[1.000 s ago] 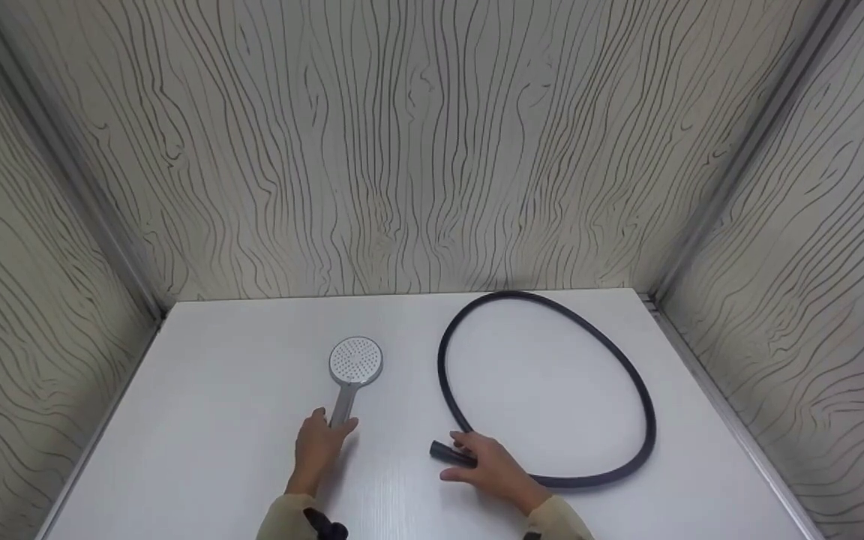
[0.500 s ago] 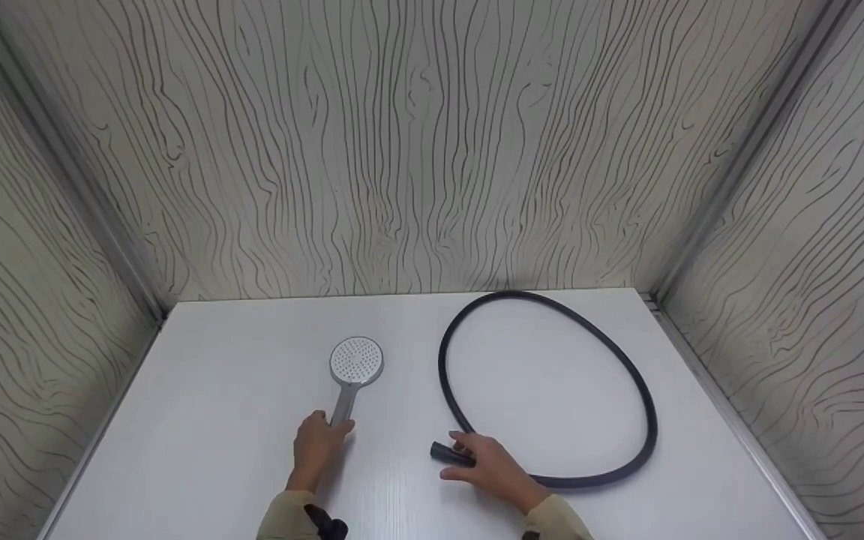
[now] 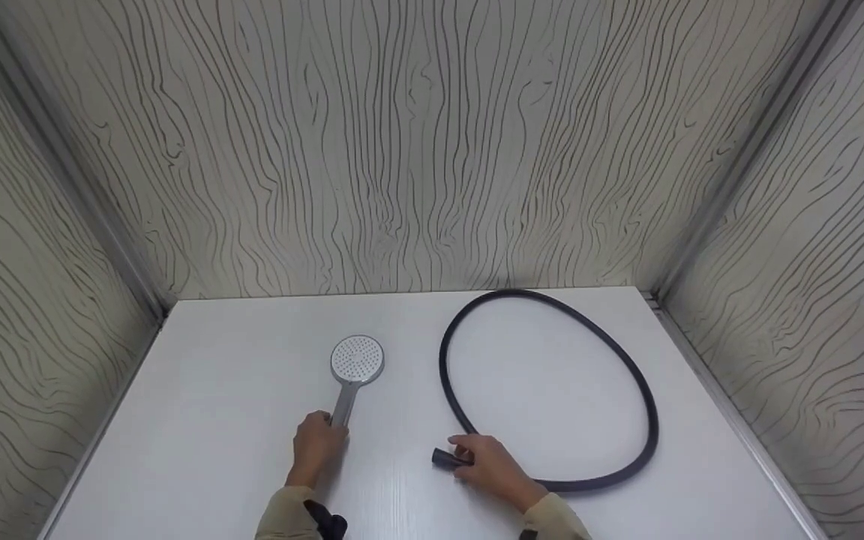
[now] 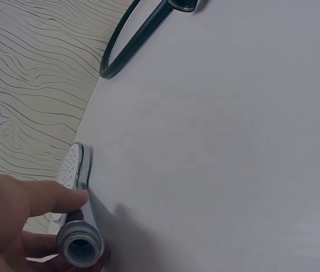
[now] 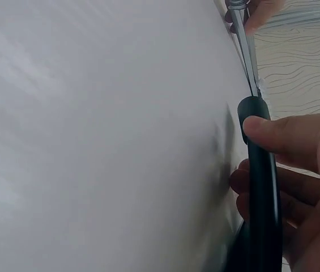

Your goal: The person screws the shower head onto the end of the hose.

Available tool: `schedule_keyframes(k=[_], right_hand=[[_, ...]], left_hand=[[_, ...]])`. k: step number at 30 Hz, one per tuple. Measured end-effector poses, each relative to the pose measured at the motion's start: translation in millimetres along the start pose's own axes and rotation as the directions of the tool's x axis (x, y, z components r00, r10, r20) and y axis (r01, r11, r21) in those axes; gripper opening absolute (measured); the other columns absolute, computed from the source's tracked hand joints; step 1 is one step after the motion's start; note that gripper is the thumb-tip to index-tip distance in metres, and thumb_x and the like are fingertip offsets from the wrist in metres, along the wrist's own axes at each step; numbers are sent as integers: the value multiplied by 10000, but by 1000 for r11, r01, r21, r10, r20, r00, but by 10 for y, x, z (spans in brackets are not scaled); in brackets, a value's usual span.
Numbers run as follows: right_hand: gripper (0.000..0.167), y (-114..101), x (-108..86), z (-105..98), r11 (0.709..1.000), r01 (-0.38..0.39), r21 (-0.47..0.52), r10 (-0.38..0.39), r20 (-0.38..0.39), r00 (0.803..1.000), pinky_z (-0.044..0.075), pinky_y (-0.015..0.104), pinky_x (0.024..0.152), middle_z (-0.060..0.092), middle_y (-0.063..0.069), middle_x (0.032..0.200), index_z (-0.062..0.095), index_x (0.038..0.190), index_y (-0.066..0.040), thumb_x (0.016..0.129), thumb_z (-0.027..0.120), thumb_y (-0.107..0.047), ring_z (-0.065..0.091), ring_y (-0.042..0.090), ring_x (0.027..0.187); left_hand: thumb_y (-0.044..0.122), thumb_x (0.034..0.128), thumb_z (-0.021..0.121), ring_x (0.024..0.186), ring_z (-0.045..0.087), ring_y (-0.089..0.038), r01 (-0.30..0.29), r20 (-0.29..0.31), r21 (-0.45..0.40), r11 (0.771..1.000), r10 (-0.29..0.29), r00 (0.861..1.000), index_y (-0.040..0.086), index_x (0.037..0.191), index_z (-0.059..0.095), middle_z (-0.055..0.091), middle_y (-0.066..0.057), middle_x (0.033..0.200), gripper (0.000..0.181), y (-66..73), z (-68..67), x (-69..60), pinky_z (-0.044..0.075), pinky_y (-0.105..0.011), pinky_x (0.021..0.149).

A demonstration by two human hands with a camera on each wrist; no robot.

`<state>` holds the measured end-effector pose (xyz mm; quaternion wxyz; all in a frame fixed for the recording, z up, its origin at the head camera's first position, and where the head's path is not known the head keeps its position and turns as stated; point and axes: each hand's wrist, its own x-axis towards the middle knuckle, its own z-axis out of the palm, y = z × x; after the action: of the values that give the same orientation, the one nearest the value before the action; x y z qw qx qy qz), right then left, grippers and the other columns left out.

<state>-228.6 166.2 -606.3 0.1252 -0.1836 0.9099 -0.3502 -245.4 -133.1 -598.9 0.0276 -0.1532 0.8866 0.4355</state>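
Note:
A grey handheld shower head [image 3: 357, 358] with a white, dotted spray face lies face up left of centre in the head view. My left hand [image 3: 316, 446] grips the lower part of its handle. In the left wrist view the handle's threaded, hollow end [image 4: 81, 246] points at the camera between thumb and fingers. My right hand [image 3: 498, 471] holds a black shower hose [image 3: 652, 420] close to one end. The thumb presses on the thicker end fitting [image 5: 254, 107], and the other fingers curl behind the hose in the right wrist view.
The hose makes one wide loop on the white table [image 3: 237, 375], reaching the back edge. A wood-grain panel [image 3: 417, 150] stands behind the table, with similar panels at left and right. Metal strips [image 3: 747, 457] run along the table's sides.
My left thumb has closed in on the shower head's handle. My right thumb has come in against the hose end, which has tipped slightly. The loop is nearly unmoved.

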Motion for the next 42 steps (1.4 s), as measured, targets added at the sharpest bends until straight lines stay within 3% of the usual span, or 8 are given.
schedule_keyframes(k=[5,10,18,24,30,33,37,42], right_hand=[[370,-5,12,7,1000,-19,-15,20,16,1000,570,357,786,702,71,1007,667,1171,-19,812,718,-91,649,190,897],[340,-12,23,25,999,-41,-29,42,25,999,565,359,785,702,42,999,682,1154,-50,816,690,-92,641,166,890],[322,-16,15,46,998,-30,-48,32,34,999,533,302,739,690,-7,975,694,1139,-85,819,662,-104,600,106,851],[298,-31,6,44,999,-32,-27,33,35,999,517,336,774,672,-13,968,704,1123,-95,838,693,-182,578,119,869],[276,-31,18,47,999,-9,-30,10,25,1000,517,316,765,678,-23,939,720,1082,-106,845,720,-246,578,101,847],[263,-29,33,47,999,-12,-30,13,25,1000,498,280,728,673,-39,920,725,1070,-108,849,715,-250,560,76,817],[244,-33,49,56,999,-20,-32,21,22,1000,479,252,696,671,-61,900,733,1048,-119,851,711,-262,542,53,784],[216,-40,53,67,999,-23,-35,23,9,1000,465,236,672,670,-80,870,742,1019,-129,852,714,-262,535,40,756]], left_hand=[[97,835,634,826,662,-316,26,17,-5,1000,-26,1000,-176,1162,564,669,-277,984,431,-4,3,45,581,-421,704],[127,840,642,768,639,-242,89,86,-67,994,-83,993,-164,1188,555,679,-205,917,462,22,-6,66,551,-319,632],[171,838,668,845,626,-249,129,199,-150,980,-97,975,-172,1191,548,669,-178,935,506,25,-19,63,557,-349,741],[187,854,682,842,609,-203,198,234,-224,954,-144,962,-142,1229,542,669,-126,931,518,15,4,90,533,-290,727],[225,864,683,827,592,-184,227,261,-245,943,-162,952,-124,1239,546,670,-96,914,530,55,-3,101,509,-262,708],[237,872,636,772,560,-166,224,251,-242,944,-162,954,-91,1130,625,633,-61,830,417,62,4,118,481,-247,666],[230,862,579,672,480,-142,219,241,-249,943,-159,957,9,861,668,543,-12,702,238,67,26,140,418,-233,595],[229,870,576,672,473,-140,248,259,-272,930,-178,949,24,860,670,540,-5,701,226,55,53,148,417,-227,593]])
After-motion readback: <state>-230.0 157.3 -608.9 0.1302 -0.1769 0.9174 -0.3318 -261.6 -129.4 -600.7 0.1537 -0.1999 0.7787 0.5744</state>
